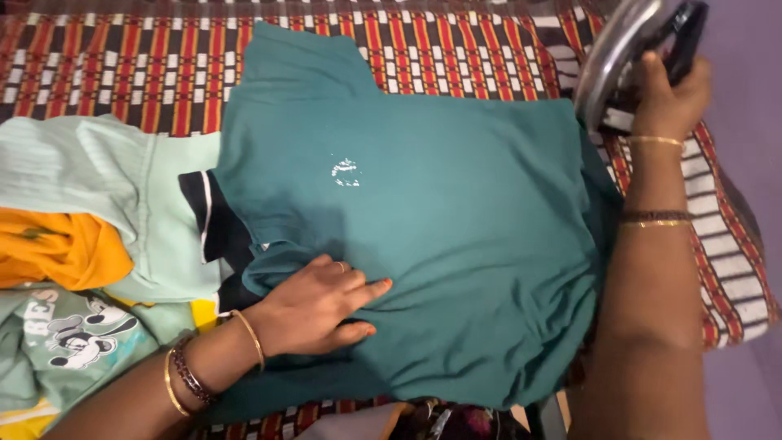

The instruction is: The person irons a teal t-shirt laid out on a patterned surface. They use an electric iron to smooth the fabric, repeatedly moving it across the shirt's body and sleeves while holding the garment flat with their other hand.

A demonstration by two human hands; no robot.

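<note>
Shirt [456,236], teal, lies spread flat across the middle of a striped cloth [114,65] in red, black and white. A small white mark sits near its centre, and one sleeve reaches toward the far edge.

The left hand [322,305] rests palm down on the near left part of the shirt, fingers together and pointing right, pressing the fabric flat. Bangles sit on that wrist.

The right hand [668,94] is at the far right, closed around the dark handle of an iron [623,57], which is tilted up on its side just beyond the shirt's right edge, its shiny soleplate facing left.

At the left, a pile of clothes [73,244] lies touching the shirt: pale green, orange, a printed piece, and a dark collar with a white stripe.
</note>
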